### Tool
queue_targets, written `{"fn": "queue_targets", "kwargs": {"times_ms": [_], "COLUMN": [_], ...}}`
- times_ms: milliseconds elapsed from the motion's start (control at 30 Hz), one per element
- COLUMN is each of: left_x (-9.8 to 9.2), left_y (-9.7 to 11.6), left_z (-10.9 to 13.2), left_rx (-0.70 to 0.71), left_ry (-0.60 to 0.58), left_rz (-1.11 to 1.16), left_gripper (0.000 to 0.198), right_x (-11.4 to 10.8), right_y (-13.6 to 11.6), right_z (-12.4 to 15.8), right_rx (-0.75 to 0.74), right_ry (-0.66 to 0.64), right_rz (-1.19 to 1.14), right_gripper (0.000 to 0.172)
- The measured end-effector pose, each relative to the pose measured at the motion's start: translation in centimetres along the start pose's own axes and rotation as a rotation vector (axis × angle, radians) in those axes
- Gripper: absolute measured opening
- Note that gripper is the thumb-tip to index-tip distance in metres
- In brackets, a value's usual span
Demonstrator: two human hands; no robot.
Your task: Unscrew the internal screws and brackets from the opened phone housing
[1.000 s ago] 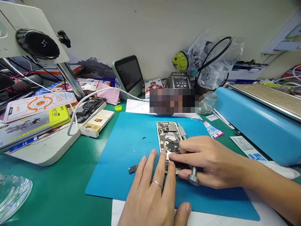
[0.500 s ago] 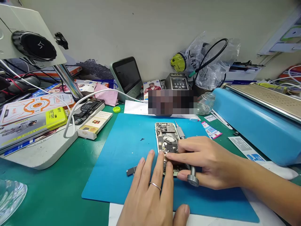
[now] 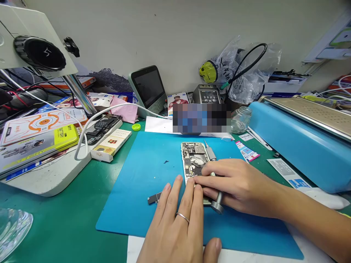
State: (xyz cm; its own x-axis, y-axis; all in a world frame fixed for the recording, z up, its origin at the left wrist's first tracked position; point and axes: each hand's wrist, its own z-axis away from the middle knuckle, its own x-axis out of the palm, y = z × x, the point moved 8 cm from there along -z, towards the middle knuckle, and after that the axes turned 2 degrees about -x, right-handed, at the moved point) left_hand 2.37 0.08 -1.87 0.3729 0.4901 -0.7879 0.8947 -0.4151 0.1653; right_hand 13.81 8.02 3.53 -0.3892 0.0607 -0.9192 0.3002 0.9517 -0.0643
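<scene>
Two hands over an opened phone (image 3: 194, 157).
Left hand (image 3: 178, 226) rests flat, grasping nothing, on its near end; right hand (image 3: 236, 186) clasps a screwdriver (image 3: 217, 205) (lying along the phone's right edge).

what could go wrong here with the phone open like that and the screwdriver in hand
1. The right hand grips the screwdriver right beside the opened phone; a slip might scrape its bare boards.
2. The left hand presses its fingertips on the phone's near end, which could strain exposed parts.
3. A tiny dark bit and a small black part lie loose on the blue mat; a moving hand could knock them away.
</scene>
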Motion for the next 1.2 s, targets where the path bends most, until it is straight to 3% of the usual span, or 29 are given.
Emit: {"fn": "queue_targets", "kwargs": {"times_ms": [267,800,1200], "left_x": [-0.4,-1.5,-1.5], "left_y": [-0.1,-0.5,-0.3], "left_z": [-0.2,-0.7,-0.8], "left_rx": [0.005,-0.094,-0.099], "left_ry": [-0.022,-0.016,-0.002], "left_rz": [-0.028,0.030,0.011], "left_gripper": [0.051,0.034,0.033], "right_x": [0.6,0.8,0.8], "right_y": [0.3,0.6,0.3], "right_z": [-0.1,-0.3,-0.5], "right_rx": [0.072,0.189,0.071], "right_ry": [0.009,0.026,0.047], "right_rz": [0.003,-0.010,0.029], "right_gripper": [0.035,0.029,0.039]}}
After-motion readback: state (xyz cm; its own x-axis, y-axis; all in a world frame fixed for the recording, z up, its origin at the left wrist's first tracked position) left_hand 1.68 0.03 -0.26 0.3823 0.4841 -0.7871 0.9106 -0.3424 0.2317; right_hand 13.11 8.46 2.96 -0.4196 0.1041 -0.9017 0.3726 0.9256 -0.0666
